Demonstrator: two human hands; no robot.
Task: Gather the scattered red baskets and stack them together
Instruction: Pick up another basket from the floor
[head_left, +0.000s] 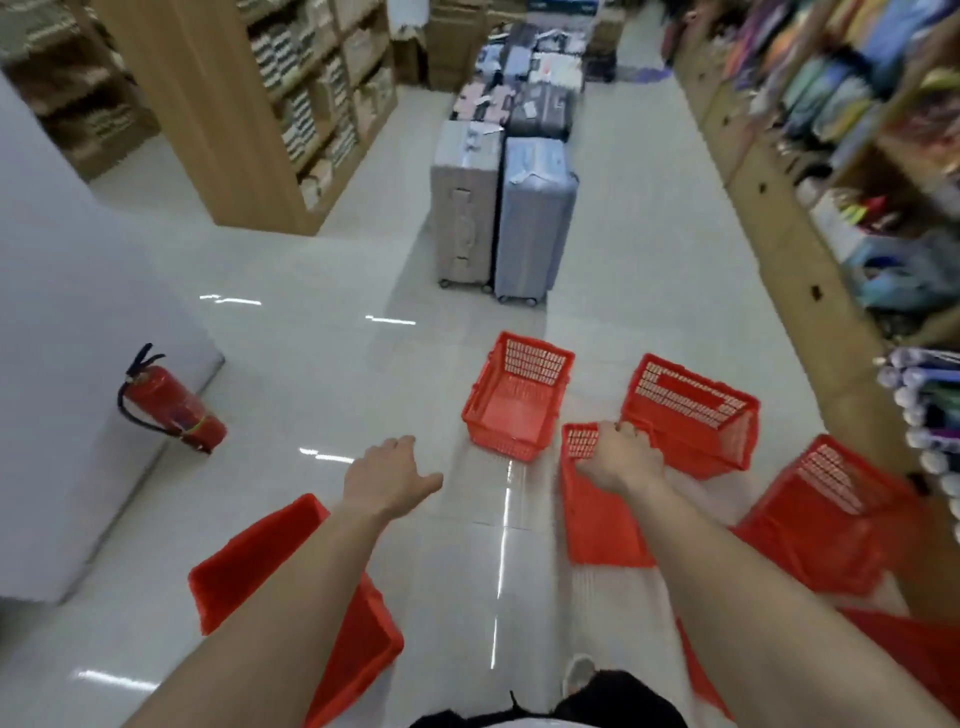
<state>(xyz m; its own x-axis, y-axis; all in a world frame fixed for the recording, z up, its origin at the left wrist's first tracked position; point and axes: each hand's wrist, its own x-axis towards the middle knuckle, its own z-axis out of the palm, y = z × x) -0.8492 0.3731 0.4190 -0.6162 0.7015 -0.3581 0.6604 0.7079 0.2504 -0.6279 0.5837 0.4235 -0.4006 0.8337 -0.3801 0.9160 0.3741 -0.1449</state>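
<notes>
Shop aisle, glossy pale floor (322, 364). Frame blurred w/ motion, esp. at edges.

R hand (621, 457): fingers curled tight over the rim of a red basket (597, 525), gripping its far end. That basket sits tilted, mesh end up under the knuckles, body running back toward the person.

L hand (389, 480): fingers loose and spread, palm down, holding nothing, over bare floor. L forearm passes over another basket, near-left (234, 577), which lies at an angle.

Other red baskets on floor:
- centre basket (517, 397), upright, just ahead of the two hands, apart from the held one.
- right-centre basket (691, 410), upright, just beyond R hand; touching held basket or not: can't tell.
- far-right basket (826, 512), tipped, close to the right shelving.
- red shape at bottom right (914, 660), too blurred to tell.

None stacked.

Surroundings: two suitcases (498, 218) upright mid-aisle, more behind. Extinguisher (171, 402) leaning by white wall (67, 338), left. Wooden shelves (244, 104) upper left; stocked shelves (852, 156) along right. Shoe (577, 673) at bottom centre.
</notes>
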